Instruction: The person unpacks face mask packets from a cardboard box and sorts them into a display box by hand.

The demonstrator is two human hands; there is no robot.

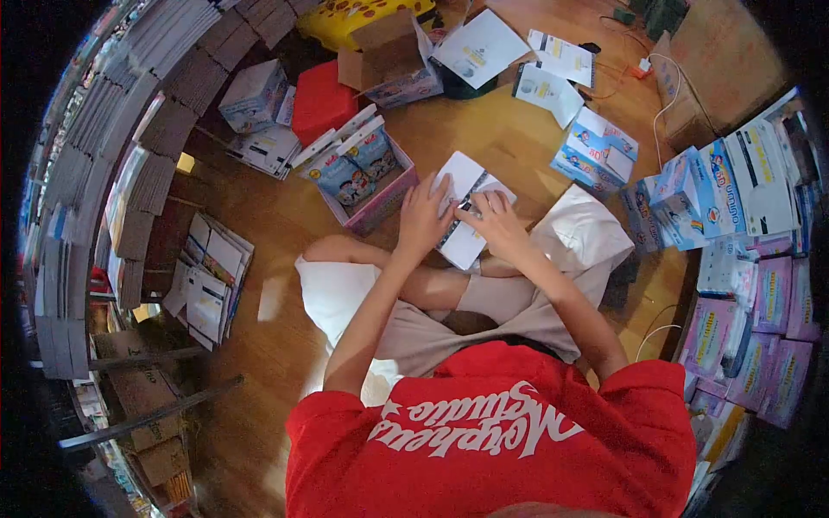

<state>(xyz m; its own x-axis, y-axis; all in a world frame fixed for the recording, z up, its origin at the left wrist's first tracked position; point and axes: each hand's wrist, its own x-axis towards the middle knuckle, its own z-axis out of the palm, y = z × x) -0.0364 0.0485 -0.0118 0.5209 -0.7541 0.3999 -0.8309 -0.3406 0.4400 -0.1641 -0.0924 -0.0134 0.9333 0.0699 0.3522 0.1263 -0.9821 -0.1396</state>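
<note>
A white booklet (466, 244) with a dark binding across its middle lies opened out by my crossed legs. My left hand (423, 214) rests on its left side, with the fingers stretched over the page. At the binding, my right hand (499, 226) has its fingers bent and closed on the booklet; its fingertips are partly hidden. Left of the hands stands a pink-edged open box (380, 204) holding several blue packs (356, 169) with cartoon children on them.
Stacked books (129, 164) line the left side, near loose booklets (207, 289). A red box (324, 99) and an open carton (389, 65) stand ahead. Blue boxes (596, 151) and pink packs (760, 345) are on the right. White sheets (482, 47) lie at the far side.
</note>
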